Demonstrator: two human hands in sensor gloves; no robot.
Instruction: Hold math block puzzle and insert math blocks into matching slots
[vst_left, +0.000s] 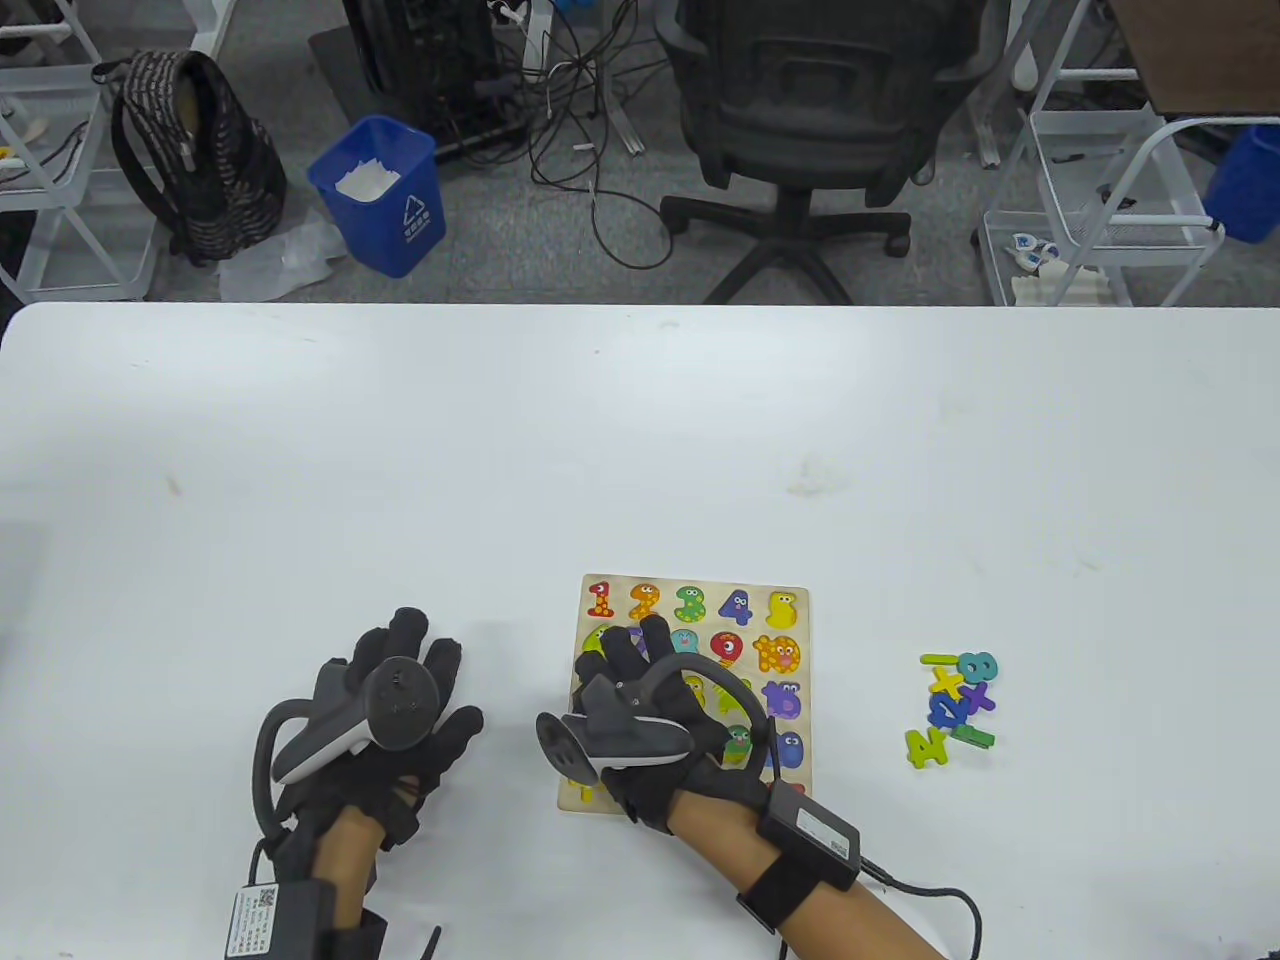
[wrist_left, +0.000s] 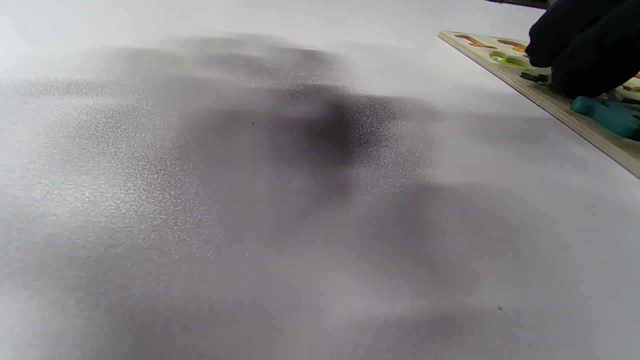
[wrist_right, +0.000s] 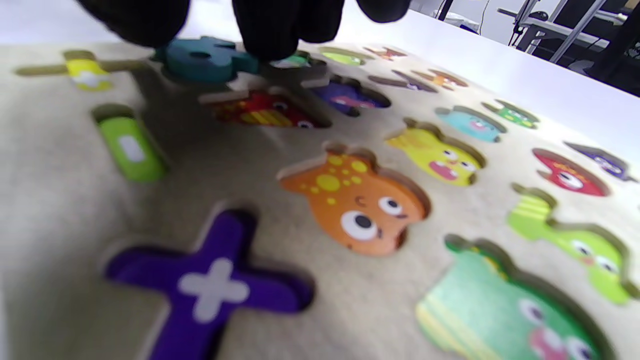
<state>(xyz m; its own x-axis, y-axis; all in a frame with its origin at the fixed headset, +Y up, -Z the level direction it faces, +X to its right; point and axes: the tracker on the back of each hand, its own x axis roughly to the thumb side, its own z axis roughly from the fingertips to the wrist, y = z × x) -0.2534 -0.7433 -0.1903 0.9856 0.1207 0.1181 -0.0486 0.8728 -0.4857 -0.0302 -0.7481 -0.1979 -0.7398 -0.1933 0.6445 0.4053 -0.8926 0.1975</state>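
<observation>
The puzzle board (vst_left: 790, 600) lies flat on the white table (vst_left: 640, 430), near its front edge. The right hand (vst_left: 650, 715) is over the board's left part, and its fingers (wrist_right: 280, 25) pinch a teal block (wrist_right: 202, 59) against the board surface. It seems not fully seated in a slot, but this view is blurred. The left hand (vst_left: 385, 715) rests on the table beside the board, fingers spread and holding nothing. A small pile of loose blocks (vst_left: 955, 705) lies well apart on the right.
</observation>
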